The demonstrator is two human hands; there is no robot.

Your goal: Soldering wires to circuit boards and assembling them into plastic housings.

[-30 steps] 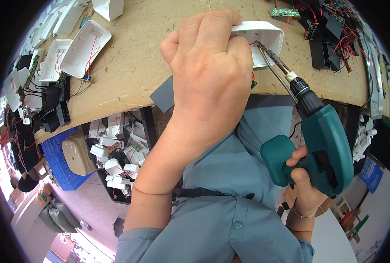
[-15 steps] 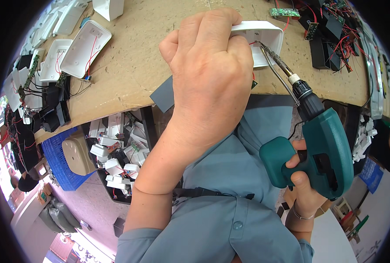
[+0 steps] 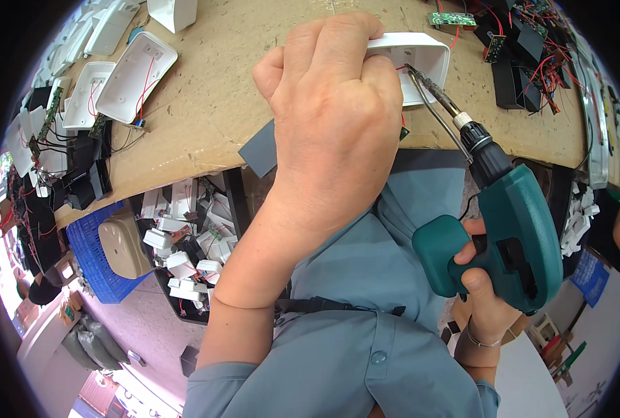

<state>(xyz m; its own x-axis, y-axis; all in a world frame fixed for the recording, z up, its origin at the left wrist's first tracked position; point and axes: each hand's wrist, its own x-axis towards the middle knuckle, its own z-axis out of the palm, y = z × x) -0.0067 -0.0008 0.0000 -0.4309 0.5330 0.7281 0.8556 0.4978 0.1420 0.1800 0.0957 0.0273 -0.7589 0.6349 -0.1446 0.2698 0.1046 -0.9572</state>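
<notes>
My left hand [image 3: 334, 118] is closed on a white plastic housing [image 3: 434, 59] near the table's front edge. Its back faces up and hides much of the housing and the fingertips. In my right hand [image 3: 485, 296] is a green pistol-shaped soldering gun [image 3: 522, 233], a finger curled at its trigger. The gun's dark metal tip and thin feed tube reach into the open housing, where they meet at a small spot beside a short red wire. Partly under my left hand lies a flat dark grey piece [image 3: 258, 149], beside my wrist.
Two open white housings [image 3: 125, 83] with red wires lie on the left of the table [image 3: 205, 90]. Black boxes [image 3: 512, 83], green circuit boards [image 3: 453, 20] and tangled wires crowd the right. Below the edge stand a bin of white parts [image 3: 184, 265] and a blue basket [image 3: 90, 244].
The soldering gun has shifted slightly, its barrel moving a little left and up and its tip slightly left inside the housing. My left hand stays in place on the housing.
</notes>
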